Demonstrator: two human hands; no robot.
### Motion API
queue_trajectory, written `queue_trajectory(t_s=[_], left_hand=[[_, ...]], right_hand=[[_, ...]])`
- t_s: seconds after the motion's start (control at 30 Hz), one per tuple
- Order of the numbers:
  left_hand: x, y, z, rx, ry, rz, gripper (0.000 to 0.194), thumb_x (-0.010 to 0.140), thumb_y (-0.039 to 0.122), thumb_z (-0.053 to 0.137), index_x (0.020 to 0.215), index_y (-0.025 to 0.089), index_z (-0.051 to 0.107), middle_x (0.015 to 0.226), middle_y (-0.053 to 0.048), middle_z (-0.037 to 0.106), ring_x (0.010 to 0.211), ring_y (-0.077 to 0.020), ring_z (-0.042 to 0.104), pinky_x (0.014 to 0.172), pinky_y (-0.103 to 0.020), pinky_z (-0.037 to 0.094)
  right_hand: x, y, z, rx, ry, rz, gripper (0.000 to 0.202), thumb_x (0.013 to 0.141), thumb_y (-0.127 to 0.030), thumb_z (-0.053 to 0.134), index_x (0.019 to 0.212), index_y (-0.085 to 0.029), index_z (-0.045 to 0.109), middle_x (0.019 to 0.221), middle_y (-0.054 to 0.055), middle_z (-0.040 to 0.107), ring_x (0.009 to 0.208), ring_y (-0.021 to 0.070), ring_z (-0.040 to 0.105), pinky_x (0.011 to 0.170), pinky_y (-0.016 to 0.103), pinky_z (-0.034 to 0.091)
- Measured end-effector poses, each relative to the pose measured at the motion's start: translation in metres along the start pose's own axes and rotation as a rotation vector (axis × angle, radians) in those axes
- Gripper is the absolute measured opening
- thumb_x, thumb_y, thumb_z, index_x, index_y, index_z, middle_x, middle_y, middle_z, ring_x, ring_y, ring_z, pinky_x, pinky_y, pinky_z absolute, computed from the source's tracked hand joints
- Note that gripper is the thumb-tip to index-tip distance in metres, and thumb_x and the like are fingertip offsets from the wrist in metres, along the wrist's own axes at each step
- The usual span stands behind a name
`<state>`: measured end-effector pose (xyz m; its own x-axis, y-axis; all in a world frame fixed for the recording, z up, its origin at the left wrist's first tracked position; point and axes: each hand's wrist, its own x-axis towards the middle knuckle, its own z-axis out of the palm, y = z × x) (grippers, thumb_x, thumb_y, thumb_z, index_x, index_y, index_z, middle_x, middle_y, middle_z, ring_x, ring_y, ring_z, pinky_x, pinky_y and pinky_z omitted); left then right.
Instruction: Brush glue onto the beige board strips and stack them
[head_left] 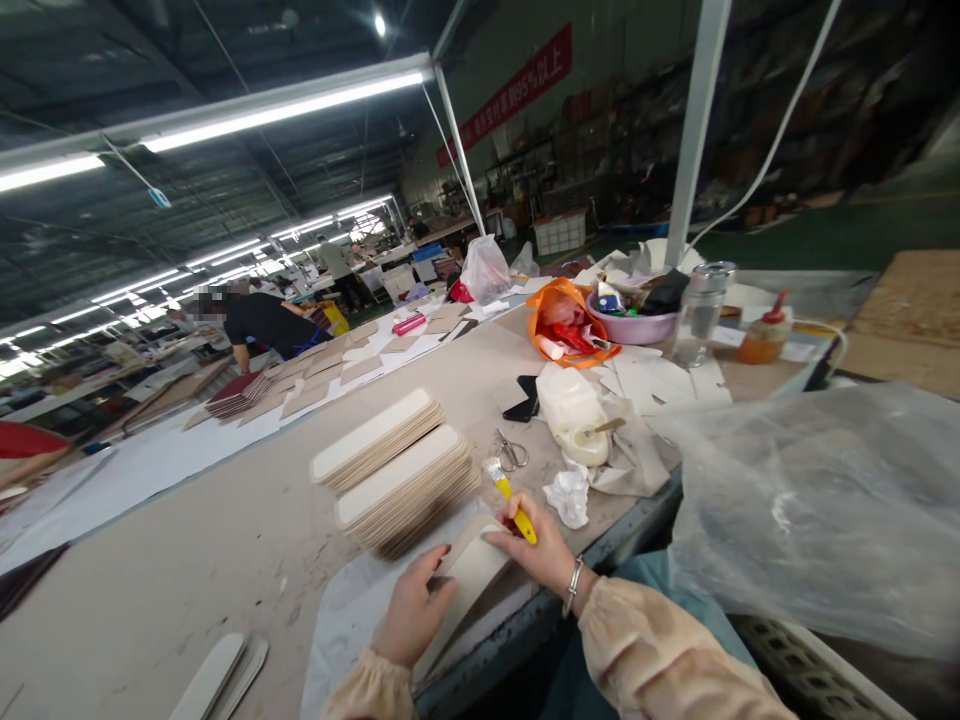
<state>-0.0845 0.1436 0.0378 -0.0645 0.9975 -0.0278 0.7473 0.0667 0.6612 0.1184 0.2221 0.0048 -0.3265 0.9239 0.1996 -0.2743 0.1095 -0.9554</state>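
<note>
A pale rounded strip lies bowed near the table's front edge, over a white sheet. My left hand grips its left edge, thumb on top and fingers curled at the side. At its far end, my right hand presses the thumb on the strip while holding a yellow-handled brush, bristles pointing away from me. Beyond my hands stand two stacks of similar strips, a left stack and a nearer stack. Small scissors lie just past the brush.
A crumpled tissue and a whitish plastic container are right of the brush. Further back sit an orange bag, a purple basin and a glass jar. Clear plastic sheeting hangs at right. Loose strips lie front left.
</note>
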Motion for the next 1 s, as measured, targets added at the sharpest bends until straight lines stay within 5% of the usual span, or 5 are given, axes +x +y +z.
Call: queue_trajectory(t_s=[0.37,0.7,1.0], left_hand=[[-0.024,0.055,0.006,-0.039,-0.082,-0.142,0.02,0.078,0.028,0.048,0.082,0.019,0.065,0.071,-0.001,0.065,0.069,-0.0177,0.058,0.064,-0.025,0.041],[-0.032,0.068,0.003,-0.185,-0.099,-0.219,0.03,0.079,0.03,0.044,0.095,0.016,0.064,0.081,-0.003,0.067,0.076,-0.02,0.058,0.069,-0.028,0.044],[-0.032,0.081,0.004,-0.152,-0.099,-0.257,0.021,0.075,0.029,0.044,0.075,0.018,0.062,0.066,-0.001,0.061,0.069,-0.0196,0.055,0.061,-0.027,0.042]], right_hand=[[0.004,-0.006,-0.009,0.108,0.022,0.006,0.04,0.068,-0.03,0.073,0.083,-0.023,0.037,0.074,-0.006,0.051,0.062,0.0099,0.046,0.057,0.021,0.038],[-0.001,-0.019,-0.011,0.31,-0.072,0.047,0.046,0.064,-0.031,0.076,0.081,-0.023,0.034,0.072,-0.007,0.048,0.058,0.0086,0.044,0.054,0.021,0.036],[-0.001,-0.025,-0.011,0.296,-0.065,0.066,0.048,0.06,-0.036,0.078,0.078,-0.023,0.035,0.065,-0.008,0.045,0.055,0.0083,0.042,0.052,0.02,0.035]])
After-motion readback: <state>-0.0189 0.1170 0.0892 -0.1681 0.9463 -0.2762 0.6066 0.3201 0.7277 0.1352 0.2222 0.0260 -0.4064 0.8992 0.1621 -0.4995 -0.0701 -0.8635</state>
